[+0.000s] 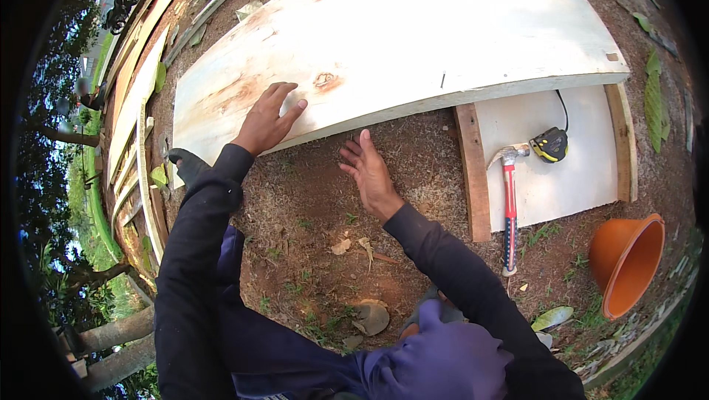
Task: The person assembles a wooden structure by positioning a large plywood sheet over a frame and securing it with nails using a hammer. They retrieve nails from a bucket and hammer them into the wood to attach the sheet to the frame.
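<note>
A large pale wooden panel point(413, 23) with brown knots lies across the upper middle of the view. My left hand point(267, 118) is open at its near edge, fingers stretched over the surface; whether it touches the wood I cannot tell. Just in front of that edge my right hand point(371, 177) hangs over the soil, palm turned inward, fingers apart and holding nothing. A thin nail point(443, 79) stands near the panel's edge. To the right, a claw hammer point(510, 208) with a red, white and blue handle and a black-and-yellow tape measure point(550, 144) lie on a lower board point(580, 182).
Wooden battens point(473, 178) flank the lower board. An orange bucket point(626, 265) lies tipped at the right. Long planks point(140, 90) are stacked at the left, with tree branches point(118, 333) beyond. Dry leaves point(371, 316) are scattered over the brown soil between my legs.
</note>
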{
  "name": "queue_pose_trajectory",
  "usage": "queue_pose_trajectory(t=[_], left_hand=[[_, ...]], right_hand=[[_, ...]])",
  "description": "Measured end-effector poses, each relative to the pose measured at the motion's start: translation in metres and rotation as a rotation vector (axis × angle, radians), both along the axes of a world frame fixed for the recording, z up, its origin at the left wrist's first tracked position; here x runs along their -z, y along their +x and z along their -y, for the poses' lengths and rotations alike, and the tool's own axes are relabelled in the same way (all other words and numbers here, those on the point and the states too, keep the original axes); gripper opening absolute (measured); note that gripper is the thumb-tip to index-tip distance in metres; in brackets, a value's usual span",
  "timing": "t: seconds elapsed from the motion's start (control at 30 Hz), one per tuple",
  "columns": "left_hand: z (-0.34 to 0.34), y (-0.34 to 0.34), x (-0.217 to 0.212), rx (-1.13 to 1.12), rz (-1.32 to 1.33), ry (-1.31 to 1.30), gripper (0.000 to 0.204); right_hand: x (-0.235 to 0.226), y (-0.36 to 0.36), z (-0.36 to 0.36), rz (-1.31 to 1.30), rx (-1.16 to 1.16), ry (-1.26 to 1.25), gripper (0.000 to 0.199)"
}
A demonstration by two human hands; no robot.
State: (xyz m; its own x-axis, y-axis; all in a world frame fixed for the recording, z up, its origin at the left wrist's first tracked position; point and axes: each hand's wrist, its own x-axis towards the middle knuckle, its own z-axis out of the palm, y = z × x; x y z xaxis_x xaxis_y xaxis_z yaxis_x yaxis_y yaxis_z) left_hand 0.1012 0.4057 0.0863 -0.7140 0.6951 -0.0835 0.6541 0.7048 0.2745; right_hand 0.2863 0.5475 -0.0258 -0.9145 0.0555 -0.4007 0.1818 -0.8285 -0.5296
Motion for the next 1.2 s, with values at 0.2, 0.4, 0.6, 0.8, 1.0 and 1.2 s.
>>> queue_pose_trajectory(t=[0.2, 0.4, 0.6, 0.8, 1.0, 1.2], left_hand=[[0.011, 0.022, 0.014, 0.077, -0.037, -0.126, 0.077], [0.017, 0.033, 0.05, 0.047, -0.168, -0.006, 0.089], [0.012, 0.03, 0.055, 0.054, -0.206, 0.014, 0.088], [0.011, 0.018, 0.057, 0.118, -0.189, 0.039, 0.092], [0.013, 0.013, 0.061, 0.144, -0.243, 0.047, 0.096], [0.013, 0.013, 0.067, 0.107, -0.237, 0.101, 0.098]], right_hand=[[0.01, -0.059, 0.04, -0.073, 0.454, -0.206, 0.114], [0.017, -0.083, 0.066, -0.162, 0.587, -0.333, 0.116], [0.038, -0.104, 0.109, -0.223, 0.539, -0.436, 0.119], [0.047, -0.112, 0.12, -0.254, 0.549, -0.524, 0.122], [0.028, -0.104, 0.102, -0.151, 0.616, -0.682, 0.126], [0.022, -0.11, 0.101, -0.042, 0.757, -0.592, 0.119]])
